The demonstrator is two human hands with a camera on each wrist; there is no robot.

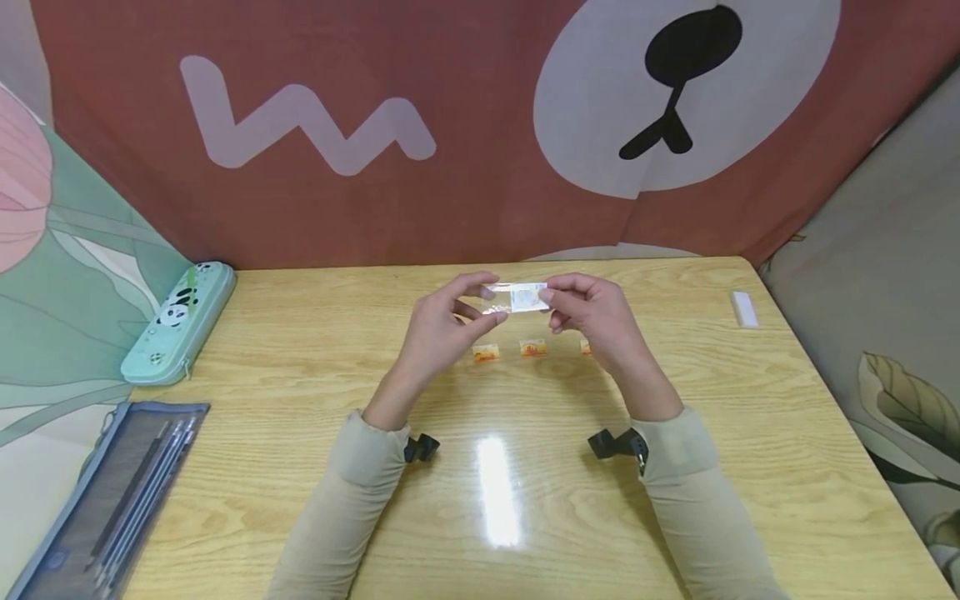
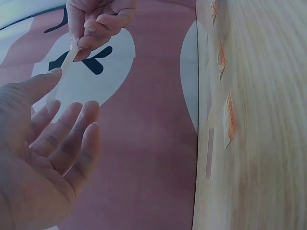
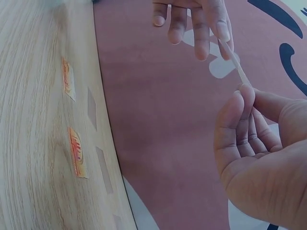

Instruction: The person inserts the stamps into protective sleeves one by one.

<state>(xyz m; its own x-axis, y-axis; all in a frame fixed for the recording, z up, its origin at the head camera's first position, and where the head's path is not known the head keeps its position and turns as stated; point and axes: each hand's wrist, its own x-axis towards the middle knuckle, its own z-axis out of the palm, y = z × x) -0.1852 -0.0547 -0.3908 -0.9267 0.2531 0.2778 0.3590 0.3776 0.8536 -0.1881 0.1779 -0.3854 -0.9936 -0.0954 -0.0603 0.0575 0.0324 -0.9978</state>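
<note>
Both hands hold up a small flat strip above the table, clear and shiny on its left part and white with a faint print on its right. My left hand has its thumb and forefinger at the clear end, the other fingers loosely spread. At the printed end, my right hand pinches between thumb and forefinger. The right wrist view shows the strip nearly edge-on between the hands. Below lie small orange-and-yellow printed cards in a row: a left card, a middle card and a right card partly hidden by my right hand.
A mint panda pencil case lies at the table's left edge, with a dark see-through pouch of pens nearer me. Far right is a small white block. Behind the wooden table hangs a red-brown cloth.
</note>
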